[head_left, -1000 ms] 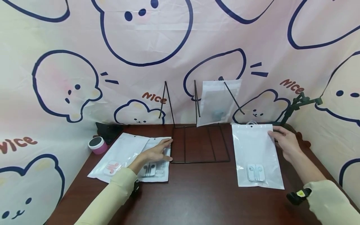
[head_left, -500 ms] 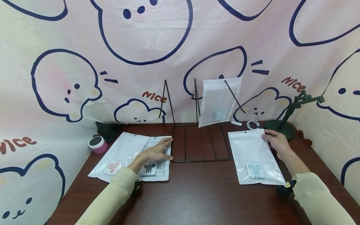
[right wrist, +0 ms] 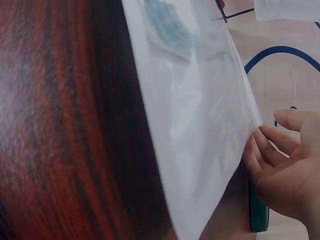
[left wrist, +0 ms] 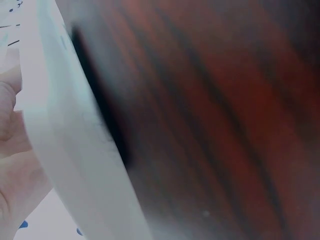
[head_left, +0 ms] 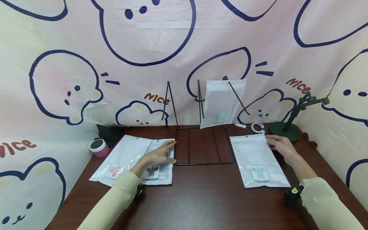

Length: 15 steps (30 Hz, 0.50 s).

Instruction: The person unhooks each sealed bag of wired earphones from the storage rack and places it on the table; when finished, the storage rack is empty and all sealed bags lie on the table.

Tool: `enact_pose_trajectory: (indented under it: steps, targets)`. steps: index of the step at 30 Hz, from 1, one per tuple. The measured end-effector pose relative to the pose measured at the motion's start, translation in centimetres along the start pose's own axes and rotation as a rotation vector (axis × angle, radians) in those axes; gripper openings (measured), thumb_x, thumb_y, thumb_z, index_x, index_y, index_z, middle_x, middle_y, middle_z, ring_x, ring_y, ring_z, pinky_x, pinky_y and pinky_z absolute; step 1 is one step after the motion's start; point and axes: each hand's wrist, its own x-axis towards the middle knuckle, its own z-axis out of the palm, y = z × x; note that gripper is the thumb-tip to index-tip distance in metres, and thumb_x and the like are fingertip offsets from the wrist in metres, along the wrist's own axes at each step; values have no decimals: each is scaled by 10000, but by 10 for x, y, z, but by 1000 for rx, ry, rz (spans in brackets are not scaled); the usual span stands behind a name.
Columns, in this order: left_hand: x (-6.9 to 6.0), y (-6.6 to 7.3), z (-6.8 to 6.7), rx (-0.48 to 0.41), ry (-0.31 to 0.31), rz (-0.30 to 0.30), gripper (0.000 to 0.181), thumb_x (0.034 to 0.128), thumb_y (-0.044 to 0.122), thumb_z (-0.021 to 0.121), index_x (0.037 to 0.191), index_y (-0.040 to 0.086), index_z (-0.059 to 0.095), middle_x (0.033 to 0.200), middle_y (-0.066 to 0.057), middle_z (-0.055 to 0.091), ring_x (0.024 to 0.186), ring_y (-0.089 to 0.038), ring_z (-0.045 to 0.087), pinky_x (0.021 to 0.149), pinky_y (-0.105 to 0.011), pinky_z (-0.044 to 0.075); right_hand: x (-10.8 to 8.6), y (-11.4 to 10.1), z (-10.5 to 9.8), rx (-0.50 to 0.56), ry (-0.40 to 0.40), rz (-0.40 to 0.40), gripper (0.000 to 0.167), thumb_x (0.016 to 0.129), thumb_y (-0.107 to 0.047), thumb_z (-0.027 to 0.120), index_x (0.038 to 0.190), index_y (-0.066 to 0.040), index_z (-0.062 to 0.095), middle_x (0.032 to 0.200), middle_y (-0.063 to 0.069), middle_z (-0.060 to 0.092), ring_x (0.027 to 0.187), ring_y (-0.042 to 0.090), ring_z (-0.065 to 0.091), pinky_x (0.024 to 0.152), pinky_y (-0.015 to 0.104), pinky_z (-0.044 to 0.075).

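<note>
A white clear-front pouch point(head_left: 247, 150) with boxed wired earphones point(head_left: 259, 173) in its lower part lies on the right of the table. My right hand point(head_left: 283, 148) touches its upper right edge; in the right wrist view the fingertips meet that edge, with the thumb point(right wrist: 290, 119) held away from it. At left, my left hand point(head_left: 158, 156) rests with spread fingers on a smaller pouch point(head_left: 166, 179) showing dark earphones. A larger white pouch point(head_left: 129, 148) with pink earphones point(head_left: 114, 170) partly overlaps it. Between them stands a black wire rack point(head_left: 188, 148) with one pouch point(head_left: 221, 99) hanging from it.
Behind the right pouch lie a coiled white cable point(head_left: 257, 127) and a small white plug point(head_left: 240, 125). A green lamp stand point(head_left: 284, 131) is at the back right. At the back left sit a pink jar point(head_left: 99, 148) and a black object point(head_left: 110, 134). A printed cloth backs the table.
The right pouch has come down and shifted slightly left with my right hand, uncovering the cable, plug and lamp base behind it. My right thumb now stands off the pouch. The left hand stays put.
</note>
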Motion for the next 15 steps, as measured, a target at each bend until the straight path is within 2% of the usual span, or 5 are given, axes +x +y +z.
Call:
enact_pose_trajectory:
  steps: [3, 6, 8, 11, 15]
  targets:
    - [0, 0, 0, 3, 4, 3, 958, 932, 216, 786, 1673, 126, 186, 1669, -151, 239, 1486, -421, 349, 1233, -565, 279, -1, 0, 1, -16, 21, -16, 607, 1124, -389, 384, 1574, 19, 386, 1601, 344, 323, 1351, 512, 452, 1130, 733, 315]
    - [0, 0, 0, -1, 10, 8, 957, 928, 214, 791, 1671, 117, 195, 1670, -156, 237, 1485, -423, 350, 1230, -571, 281, -3, -1, 0, -6, 51, -37, 584, 1126, -365, 378, 1547, 37, 420, 1567, 343, 376, 1331, 496, 478, 1119, 670, 385]
    - [0, 0, 0, 0, 12, 8, 958, 927, 215, 791, 1671, 117, 195, 1673, -155, 232, 1486, -421, 349, 1231, -572, 279, -5, -1, 0, -1, 64, -55, 577, 1127, -359, 376, 1534, 47, 436, 1546, 338, 413, 1325, 481, 492, 1093, 579, 458]
    - [0, -1, 0, 3, 12, 8, 960, 927, 215, 791, 1671, 116, 193, 1674, -154, 231, 1485, -420, 352, 1231, -570, 279, -8, -2, -2, 8, 71, -79, 589, 1128, -378, 379, 1531, 48, 439, 1518, 329, 465, 1309, 452, 522, 977, 356, 554]
    - [1, -2, 1, 2, 11, 9, 961, 926, 208, 792, 1670, 111, 192, 1675, -152, 230, 1489, -411, 349, 1236, -563, 272, -8, -4, -4, 36, 65, -107, 636, 1121, -425, 398, 1557, 38, 400, 1505, 326, 491, 1273, 395, 568, 839, 170, 555]
